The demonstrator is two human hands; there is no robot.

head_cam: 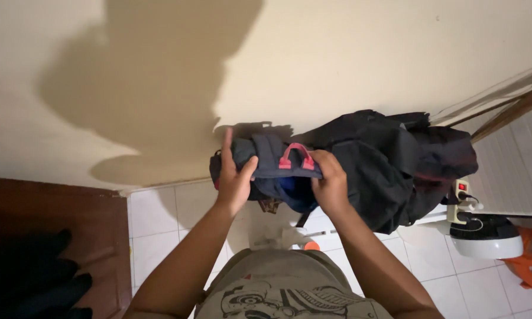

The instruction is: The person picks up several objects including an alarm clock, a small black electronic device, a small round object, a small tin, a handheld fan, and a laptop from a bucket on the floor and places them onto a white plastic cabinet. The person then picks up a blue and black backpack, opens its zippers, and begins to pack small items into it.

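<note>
A dark blue backpack (272, 162) with a pink top handle (296, 155) is held up in front of a cream wall. My left hand (233, 177) grips its left side, fingers spread over the fabric. My right hand (330, 180) clutches the right side just beside the pink handle. A brighter blue lining shows below the folded top, between my hands. Both forearms reach up from the bottom of the view.
Black clothing (396, 159) hangs in a heap to the right of the backpack. A white power strip (462, 198) and a white fan base (487, 239) sit at right on the white tile floor (159, 224). A dark wooden surface (47, 236) lies at left.
</note>
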